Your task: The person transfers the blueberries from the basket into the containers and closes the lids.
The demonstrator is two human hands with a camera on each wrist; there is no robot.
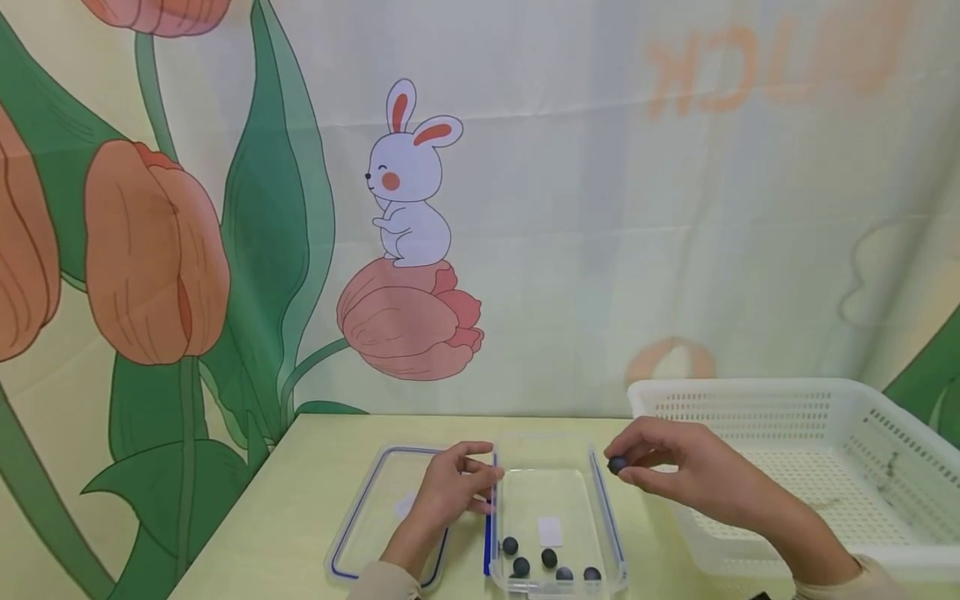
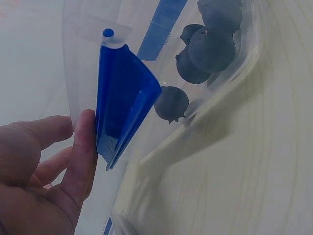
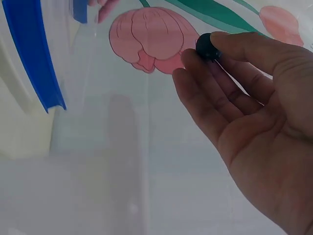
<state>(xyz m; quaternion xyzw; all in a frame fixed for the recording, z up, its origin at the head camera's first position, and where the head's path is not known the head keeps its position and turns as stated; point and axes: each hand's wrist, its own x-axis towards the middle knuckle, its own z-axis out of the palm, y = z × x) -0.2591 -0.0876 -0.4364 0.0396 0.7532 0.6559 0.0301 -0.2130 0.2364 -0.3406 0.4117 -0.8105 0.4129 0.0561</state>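
My right hand [image 1: 693, 471] pinches one blueberry [image 1: 618, 465] between thumb and fingertips, just outside the right rim of a clear plastic box [image 1: 611, 517]. Against the palm side of that hand in the right wrist view, the dark berry [image 3: 208, 47] stands out at the fingertips. At the box's left wall rests my left hand [image 1: 453, 483], its fingers fairly straight, touching the rim and side. A blue latch flap [image 2: 122, 93] sticks out beside those fingers in the left wrist view. Several blueberries [image 1: 549, 558] lie at the box's near end, around a small white label [image 1: 550, 532].
A clear lid with a blue seal [image 1: 348, 521] lies on the table left of the box, partly under my left forearm. To the right stands a white perforated basket [image 1: 750, 385], below my right forearm. A printed curtain [image 1: 555, 250] hangs behind the table.
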